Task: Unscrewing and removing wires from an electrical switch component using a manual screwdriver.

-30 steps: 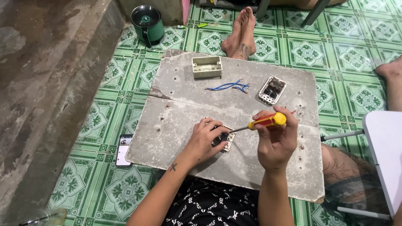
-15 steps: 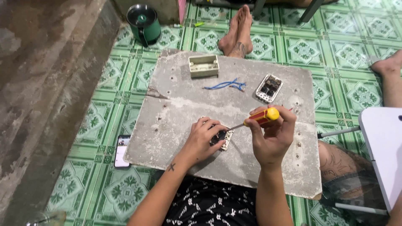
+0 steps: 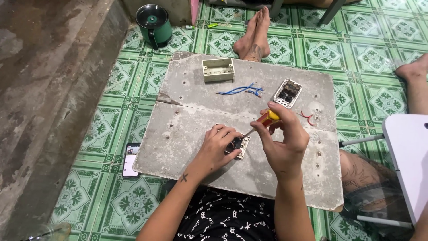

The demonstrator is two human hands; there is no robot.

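My left hand [image 3: 217, 149] presses a small white switch module [image 3: 239, 147] down on a grey board [image 3: 187, 129] that lies on the floor. My right hand [image 3: 282, 139] grips a screwdriver [image 3: 264, 120] with a red and yellow handle; its tip points down-left into the module. Farther back on the board lie a cream plastic wall box [image 3: 218, 69], a bundle of blue wires [image 3: 242, 90], a second white switch unit [image 3: 287, 93] and short red wire pieces [image 3: 308, 118].
A green pot [image 3: 154, 22] stands at the back left by a concrete step [image 3: 40, 89]. A phone [image 3: 130, 159] lies beside the board's left edge. Another person's bare feet [image 3: 254, 33] rest beyond the board. A white stool [image 3: 408, 160] stands at right on green patterned tiles.
The view has shifted slightly. My right hand has tilted the screwdriver a little, with its tip staying at the module; my left hand keeps holding the module in place.
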